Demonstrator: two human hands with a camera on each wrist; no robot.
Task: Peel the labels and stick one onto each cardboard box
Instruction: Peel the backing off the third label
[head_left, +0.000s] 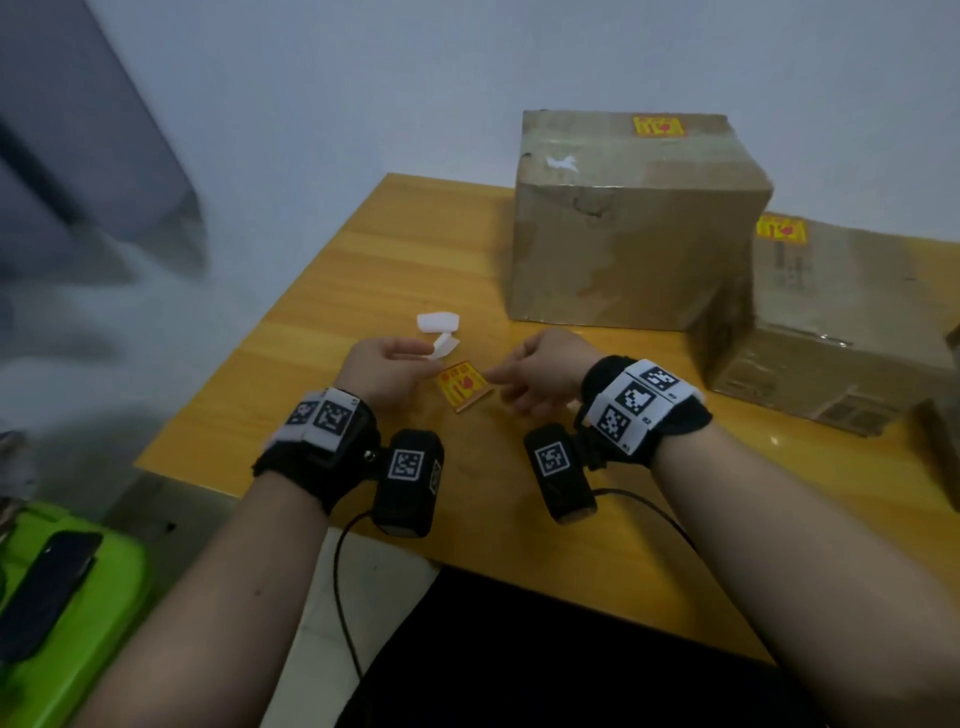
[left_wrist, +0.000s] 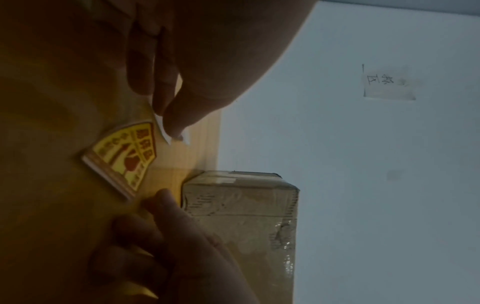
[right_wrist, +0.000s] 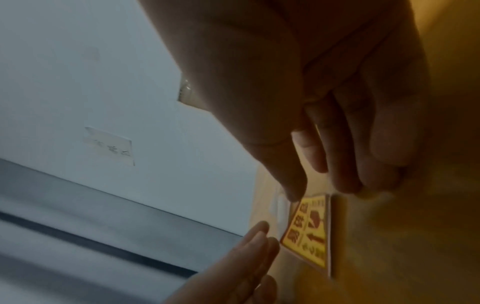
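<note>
A small stack of yellow warning labels (head_left: 462, 387) lies on the yellow table (head_left: 363, 270) between my hands. My left hand (head_left: 423, 358) pinches a curled white backing strip (head_left: 444, 345) just above the stack's far corner, also seen as the white strip (left_wrist: 168, 131) in the left wrist view. My right hand (head_left: 498, 384) reaches in from the right with relaxed fingers, its tips at the stack's right corner, holding nothing. The stack (right_wrist: 309, 230) shows below those fingers. The large cardboard box (head_left: 634, 223) and the lower box (head_left: 841, 322) each carry a yellow label on top.
Another loose white backing piece (head_left: 439, 321) lies behind my left hand. A third brown box edge (head_left: 940, 447) shows at the far right. A green container (head_left: 78, 623) with a dark phone (head_left: 47, 587) sits low left, off the table. The wall runs close behind.
</note>
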